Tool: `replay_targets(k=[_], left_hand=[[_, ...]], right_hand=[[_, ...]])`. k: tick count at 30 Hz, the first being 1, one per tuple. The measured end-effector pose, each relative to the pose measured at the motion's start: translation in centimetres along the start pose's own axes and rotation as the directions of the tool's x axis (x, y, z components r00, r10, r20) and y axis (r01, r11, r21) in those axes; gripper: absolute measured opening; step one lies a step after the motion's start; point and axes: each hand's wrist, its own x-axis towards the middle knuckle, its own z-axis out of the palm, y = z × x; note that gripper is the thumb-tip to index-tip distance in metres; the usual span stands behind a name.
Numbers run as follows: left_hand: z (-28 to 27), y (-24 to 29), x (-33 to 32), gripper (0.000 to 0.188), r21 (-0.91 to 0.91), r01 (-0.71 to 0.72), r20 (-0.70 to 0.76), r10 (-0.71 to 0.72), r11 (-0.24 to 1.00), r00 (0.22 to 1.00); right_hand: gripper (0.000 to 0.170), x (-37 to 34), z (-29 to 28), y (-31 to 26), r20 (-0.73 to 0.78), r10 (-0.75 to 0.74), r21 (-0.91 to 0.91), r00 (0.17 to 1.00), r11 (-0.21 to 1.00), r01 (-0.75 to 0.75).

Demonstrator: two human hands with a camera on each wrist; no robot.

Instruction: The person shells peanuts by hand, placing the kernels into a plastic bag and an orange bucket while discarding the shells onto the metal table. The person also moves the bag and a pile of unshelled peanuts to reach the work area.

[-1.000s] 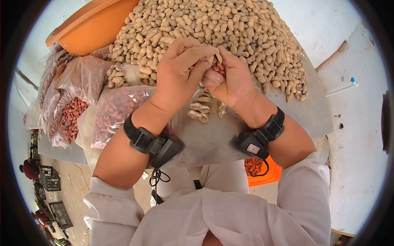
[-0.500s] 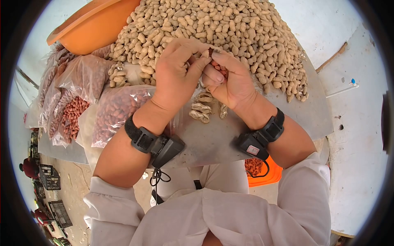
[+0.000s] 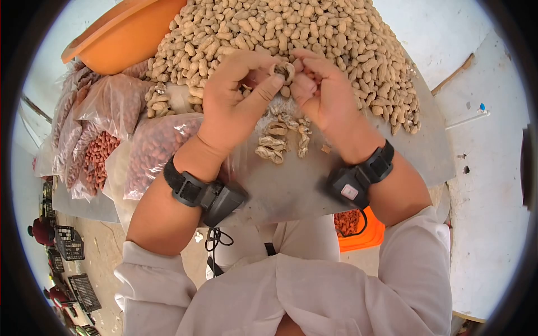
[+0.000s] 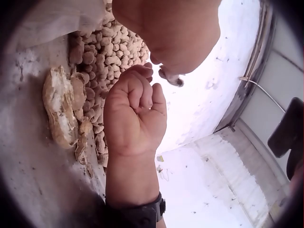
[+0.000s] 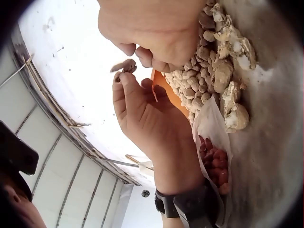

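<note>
At left fingertips, peanut shell [image 3: 283, 71], pinched by left hand [image 3: 238, 101]

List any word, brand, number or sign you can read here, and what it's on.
No text can be read.
Small pale label on the right wrist camera: marks too small and blurred to read.
Orange basin and clear plastic bag of shelled peanuts: no lettering visible.

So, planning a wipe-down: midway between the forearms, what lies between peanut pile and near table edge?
Opened peanut shells, then bare tabletop; the head view shows it.
</note>
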Motion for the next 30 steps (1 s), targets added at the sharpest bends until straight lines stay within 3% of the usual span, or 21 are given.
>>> replay_targets(k=[1, 4, 7, 10, 12, 13, 16, 22, 27, 30], left_hand=[[-0.1, -0.1, -0.1, 0.015, -0.07, 0.094, 0.056, -0.09, 0.993, 0.994], [-0.1, -0.3, -0.1, 0.016, -0.051, 0.286, 0.211, -0.27, 0.957, 0.94], [-0.3, -0.4, 0.0, 0.014, -0.044, 0.283, 0.332, -0.253, 0.958, 0.909], [-0.3, 0.0, -0.1, 0.013, -0.065, 0.435, 0.375, -0.382, 0.898, 0.844], [-0.9, -0.5, 0.3, 0.013, 0.251, 0.218, 0.31, -0.291, 0.943, 0.905], [-1.3, -0.8, 0.4, 0.014, 0.404, 0.104, 0.292, -0.236, 0.909, 0.927], [-2.2, -1.1, 0.1, 0.017, 0.673, -0.203, 0.438, -0.162, 0.711, 0.884], [-2.0, -1.4, 0.1, 0.013, 0.767, -0.219, 0.441, -0.247, 0.603, 0.863], [-2.0, -1.6, -0.1, 0.012, 0.763, -0.256, 0.447, -0.198, 0.594, 0.872], [-2.0, -2.0, -0.1, 0.01, 0.757, -0.284, 0.438, -0.134, 0.588, 0.889]], right_hand=[[0.022, 0.3, -0.2, -0.5, -0.023, -0.041, -0.023, 0.999, 0.999, 0.04], [0.019, 0.7, -0.5, -1.7, -0.06, -0.075, -0.039, 0.995, 0.997, 0.073], [0.017, 0.8, -0.9, -1.8, -0.035, -0.087, -0.052, 0.996, 0.995, 0.085], [0.017, 0.7, -0.8, -1.8, -0.044, -0.081, -0.067, 0.996, 0.995, 0.078], [0.014, 0.7, -0.7, -1.9, -0.059, -0.072, -0.081, 0.996, 0.994, 0.067], [0.014, 0.8, -0.9, -1.9, -0.055, -0.061, -0.067, 0.997, 0.996, 0.057], [0.012, 1.0, -1.2, -1.7, -0.032, -0.044, -0.063, 0.999, 0.997, 0.042], [0.01, 0.7, -0.7, -1.5, -0.035, -0.037, -0.105, 0.999, 0.994, 0.033], [0.01, 0.8, -0.8, -1.2, 0.014, 0.007, -0.094, 1.0, 0.996, -0.006], [0.011, 0.3, -0.2, -1.1, -0.044, -0.023, -0.176, 0.999, 0.984, 0.015]])
